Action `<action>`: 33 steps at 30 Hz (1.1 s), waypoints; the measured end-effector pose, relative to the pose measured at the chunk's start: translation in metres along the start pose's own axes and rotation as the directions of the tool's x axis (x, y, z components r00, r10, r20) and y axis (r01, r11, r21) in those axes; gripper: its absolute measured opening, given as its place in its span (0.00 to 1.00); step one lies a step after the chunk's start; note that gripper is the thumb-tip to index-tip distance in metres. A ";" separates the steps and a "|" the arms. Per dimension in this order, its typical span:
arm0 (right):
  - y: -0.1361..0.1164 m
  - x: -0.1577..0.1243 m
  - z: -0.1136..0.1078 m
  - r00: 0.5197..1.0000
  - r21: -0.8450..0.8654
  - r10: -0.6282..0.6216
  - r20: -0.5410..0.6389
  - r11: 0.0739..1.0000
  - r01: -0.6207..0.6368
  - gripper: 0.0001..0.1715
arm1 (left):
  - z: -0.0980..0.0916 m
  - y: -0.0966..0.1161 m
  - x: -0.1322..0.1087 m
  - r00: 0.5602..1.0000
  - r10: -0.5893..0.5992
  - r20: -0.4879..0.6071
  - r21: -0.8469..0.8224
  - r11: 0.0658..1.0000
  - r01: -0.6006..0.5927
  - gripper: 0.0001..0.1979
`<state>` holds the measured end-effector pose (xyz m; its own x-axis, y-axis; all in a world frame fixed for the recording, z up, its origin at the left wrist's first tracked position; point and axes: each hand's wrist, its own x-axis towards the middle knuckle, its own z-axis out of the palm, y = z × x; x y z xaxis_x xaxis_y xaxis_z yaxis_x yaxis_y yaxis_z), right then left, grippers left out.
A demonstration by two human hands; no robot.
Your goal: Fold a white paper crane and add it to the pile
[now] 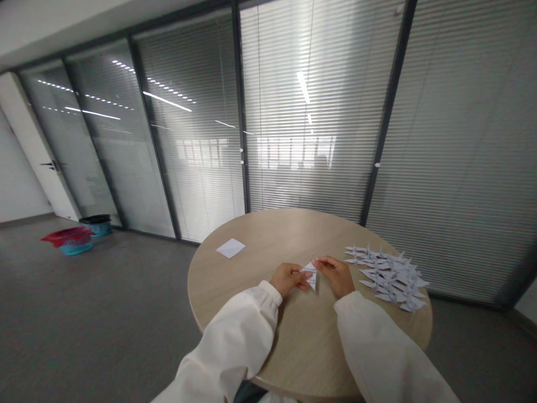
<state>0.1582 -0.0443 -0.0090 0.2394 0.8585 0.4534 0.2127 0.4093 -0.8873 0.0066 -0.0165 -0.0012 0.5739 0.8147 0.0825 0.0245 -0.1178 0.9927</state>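
Both of my hands meet over a small folded piece of white paper [311, 275] on the round wooden table [268, 313]. My left hand [288, 278] pinches the paper's left side with curled fingers. My right hand [337, 274] grips its right edge, fingers closed on the fold. The paper is a small triangle shape with some print on it. Both arms wear white sleeves.
A pile of several folded white paper cranes [388, 277] lies on the table to the right of my hands. A flat white sheet [230, 247] lies at the far left of the table. Glass walls with blinds stand behind; bins [75, 239] sit on the floor at left.
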 end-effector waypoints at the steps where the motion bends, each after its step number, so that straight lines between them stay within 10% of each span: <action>1: 0.000 0.000 0.000 1.000 0.007 0.010 -0.010 1.000 -0.010 0.16 | 0.001 0.000 0.000 1.000 -0.018 0.020 -0.024 1.000 0.019 0.22; 33: 0.000 0.001 0.000 0.998 0.064 0.030 -0.063 0.998 -0.026 0.17 | 0.009 -0.003 -0.002 0.986 -0.073 0.151 -0.077 0.993 0.085 0.17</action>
<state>0.1583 -0.0432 -0.0084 0.3051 0.8493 0.4309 0.1451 0.4057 -0.9024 0.0129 -0.0232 -0.0050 0.6876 0.7260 -0.0045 0.0106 -0.0038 0.9999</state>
